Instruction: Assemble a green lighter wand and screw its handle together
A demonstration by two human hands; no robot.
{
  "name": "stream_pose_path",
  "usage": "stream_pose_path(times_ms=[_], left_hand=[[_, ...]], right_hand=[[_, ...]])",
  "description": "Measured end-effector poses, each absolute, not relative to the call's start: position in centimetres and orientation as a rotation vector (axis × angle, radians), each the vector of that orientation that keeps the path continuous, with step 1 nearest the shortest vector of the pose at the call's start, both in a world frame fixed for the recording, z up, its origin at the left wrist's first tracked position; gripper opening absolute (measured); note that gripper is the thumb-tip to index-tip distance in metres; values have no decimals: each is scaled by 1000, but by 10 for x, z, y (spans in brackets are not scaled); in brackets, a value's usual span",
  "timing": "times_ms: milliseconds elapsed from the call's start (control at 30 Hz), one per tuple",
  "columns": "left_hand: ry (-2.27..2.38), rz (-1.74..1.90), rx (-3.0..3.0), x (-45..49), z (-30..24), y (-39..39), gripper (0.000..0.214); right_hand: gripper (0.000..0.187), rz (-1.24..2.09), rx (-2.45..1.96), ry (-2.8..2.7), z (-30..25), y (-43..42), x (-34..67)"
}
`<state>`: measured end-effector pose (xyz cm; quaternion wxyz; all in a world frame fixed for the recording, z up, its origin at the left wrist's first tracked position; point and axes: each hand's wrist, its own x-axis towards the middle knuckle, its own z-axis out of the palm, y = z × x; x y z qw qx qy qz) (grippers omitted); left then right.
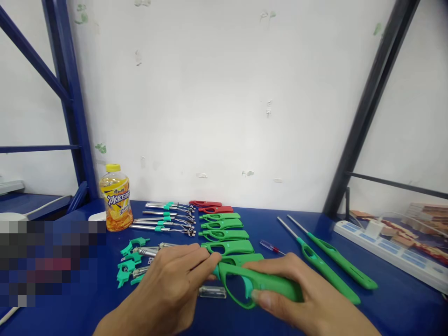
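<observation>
My right hand [304, 298] is wrapped round a green plastic lighter handle [255, 282], thumb under its trigger loop. My left hand [171, 284] pinches the handle's front end with fingers closed; what it holds there is hidden. Beyond them lies a row of green handle shells [224, 233] and two red ones [210, 206]. Left of those lie several metal tubes with teal collars [164, 218]. Small teal trigger parts [129, 263] sit by my left hand. A clear plastic piece [212, 292] lies under the handle.
An orange drink bottle [116, 198] stands at the back left. Two assembled long green lighters [329, 259] and a small screwdriver [271, 247] lie to the right. A white power strip [388, 254] runs along the right edge. The blue table [402, 303] meets a white wall.
</observation>
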<state>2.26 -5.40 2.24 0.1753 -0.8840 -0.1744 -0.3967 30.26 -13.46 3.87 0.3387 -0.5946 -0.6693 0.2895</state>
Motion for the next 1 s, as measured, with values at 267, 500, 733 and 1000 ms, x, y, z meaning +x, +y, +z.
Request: stream_pose_path(times_ms=[267, 500, 733, 1000], left_hand=[[-531, -942, -2658, 24, 26, -53, 34], [-439, -1014, -2569, 25, 18, -40, 42], [-378, -1162, -2388, 20, 20, -33, 52], [-395, -1347, -2308, 26, 14, -39, 34]], right_hand=[[55, 630, -1564, -1960, 31, -123, 307], [47, 635, -1556, -1886, 41, -128, 293], [71, 1107, -1428, -1696, 41, -133, 309], [70, 1585, -740, -1337, 51, -139, 303]])
